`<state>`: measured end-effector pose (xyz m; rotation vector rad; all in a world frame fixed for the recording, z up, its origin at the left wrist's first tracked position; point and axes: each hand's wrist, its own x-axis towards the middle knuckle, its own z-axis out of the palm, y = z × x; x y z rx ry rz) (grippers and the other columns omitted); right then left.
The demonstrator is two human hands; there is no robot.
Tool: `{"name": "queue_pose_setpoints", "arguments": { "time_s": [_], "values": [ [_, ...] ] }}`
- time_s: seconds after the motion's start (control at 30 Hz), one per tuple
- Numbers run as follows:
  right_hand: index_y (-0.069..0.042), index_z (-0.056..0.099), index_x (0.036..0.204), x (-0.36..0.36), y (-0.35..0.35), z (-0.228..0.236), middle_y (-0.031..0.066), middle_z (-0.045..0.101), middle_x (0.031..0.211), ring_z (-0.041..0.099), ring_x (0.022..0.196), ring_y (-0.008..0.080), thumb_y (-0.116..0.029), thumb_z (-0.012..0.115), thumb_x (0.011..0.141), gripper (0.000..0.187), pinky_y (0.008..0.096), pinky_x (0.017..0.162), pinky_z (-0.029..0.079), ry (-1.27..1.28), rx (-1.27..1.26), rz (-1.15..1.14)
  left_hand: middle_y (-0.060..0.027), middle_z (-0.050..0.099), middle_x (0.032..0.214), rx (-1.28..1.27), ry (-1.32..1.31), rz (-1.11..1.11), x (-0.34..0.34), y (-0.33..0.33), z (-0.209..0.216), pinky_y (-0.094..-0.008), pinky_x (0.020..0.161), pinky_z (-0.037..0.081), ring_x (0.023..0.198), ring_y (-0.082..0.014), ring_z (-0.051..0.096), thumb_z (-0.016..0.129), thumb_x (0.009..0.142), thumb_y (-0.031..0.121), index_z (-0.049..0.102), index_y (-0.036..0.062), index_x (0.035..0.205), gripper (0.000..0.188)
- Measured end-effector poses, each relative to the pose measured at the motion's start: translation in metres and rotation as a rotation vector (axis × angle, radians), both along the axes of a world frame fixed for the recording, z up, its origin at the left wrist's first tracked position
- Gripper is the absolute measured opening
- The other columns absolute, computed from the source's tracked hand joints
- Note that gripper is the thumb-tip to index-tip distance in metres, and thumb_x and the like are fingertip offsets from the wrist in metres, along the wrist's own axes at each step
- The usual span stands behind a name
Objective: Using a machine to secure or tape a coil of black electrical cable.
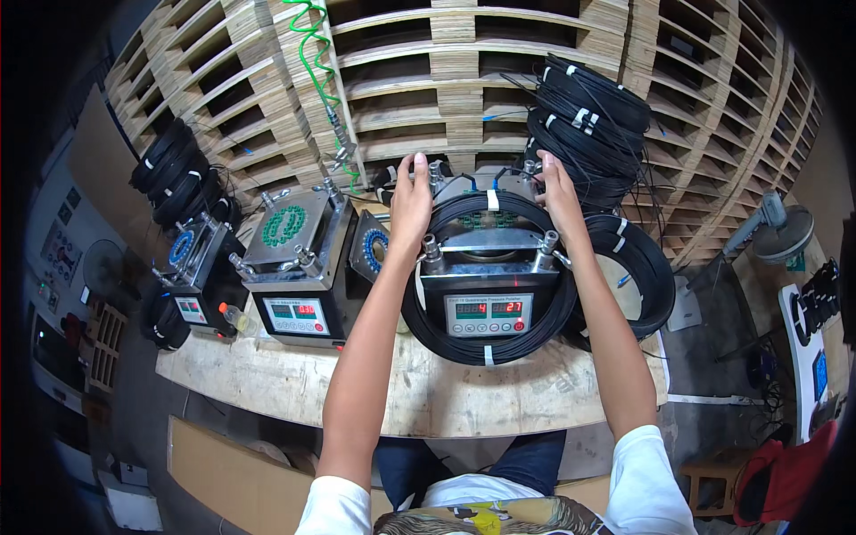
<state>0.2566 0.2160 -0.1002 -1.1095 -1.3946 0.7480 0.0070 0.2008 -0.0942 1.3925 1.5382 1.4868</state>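
Observation:
A polishing machine with a metal top and a lit red-and-green display panel stands before me. Around its front and over its top hangs a coil of black cable, bound with white tape. My left hand reaches to the far left corner post, fingers bent beside it; its grip is partly hidden. At the far right corner post my right hand has its fingers closed about the clamp lever. Green connectors show on the machine's top behind the cable. Two near corner posts rise between my forearms.
Two similar machines stand left, one with a ring of green connectors, one with blue. A bottle with a red cap sits between them. Black cable coils are piled right. A green air hose hangs behind, before wooden pallets.

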Motion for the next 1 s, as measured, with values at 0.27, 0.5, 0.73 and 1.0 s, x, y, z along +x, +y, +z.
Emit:
{"name": "queue_pose_setpoints", "arguments": {
  "time_s": [0.27, 0.5, 0.73, 1.0],
  "values": [
    [-0.007, 0.054, 0.147, 0.015, 0.022, -0.021, 0.0131, 0.061, 0.132, 0.061, 0.100, 0.0211, -0.063, 0.034, 0.107, 0.071, 0.0324, 0.079, 0.055, -0.116, 0.000, -0.140, -0.0237, 0.058, 0.141, -0.013, -0.006, -0.137, 0.012, -0.011, 0.014, -0.0425, 0.106, 0.044, 0.120, -0.0301, 0.062, 0.035, 0.103, 0.071, 0.039, 0.0099, 0.156, 0.081],
    [-0.010, 0.054, 0.148, 0.006, 0.018, -0.017, 0.0113, 0.062, 0.127, 0.057, 0.091, 0.0159, -0.064, 0.035, 0.107, 0.070, 0.0296, 0.076, 0.052, -0.125, -0.002, -0.075, -0.0281, 0.055, 0.145, -0.016, 0.005, -0.072, -0.006, 0.009, -0.008, -0.0456, 0.112, 0.040, 0.134, -0.0404, 0.054, 0.037, 0.103, 0.069, 0.040, 0.0081, 0.155, 0.080],
    [-0.011, 0.050, 0.150, 0.000, -0.003, 0.000, 0.0148, 0.061, 0.116, 0.060, 0.087, 0.0191, -0.065, 0.032, 0.106, 0.072, 0.0309, 0.074, 0.052, 0.022, -0.057, -0.056, -0.0273, 0.054, 0.147, 0.006, 0.007, 0.002, 0.001, 0.002, -0.002, -0.0462, 0.114, 0.037, 0.138, -0.0432, 0.049, 0.036, 0.104, 0.068, 0.039, 0.0111, 0.157, 0.078],
    [-0.013, 0.052, 0.149, 0.008, 0.012, -0.011, 0.0160, 0.061, 0.128, 0.064, 0.096, 0.0214, -0.070, 0.030, 0.104, 0.075, 0.0332, 0.076, 0.053, -0.043, -0.080, -0.100, -0.0228, 0.056, 0.147, 0.011, 0.050, -0.191, 0.003, -0.002, 0.005, -0.0449, 0.114, 0.037, 0.139, -0.0379, 0.051, 0.035, 0.103, 0.069, 0.042, 0.0145, 0.156, 0.076]
  ]
}}
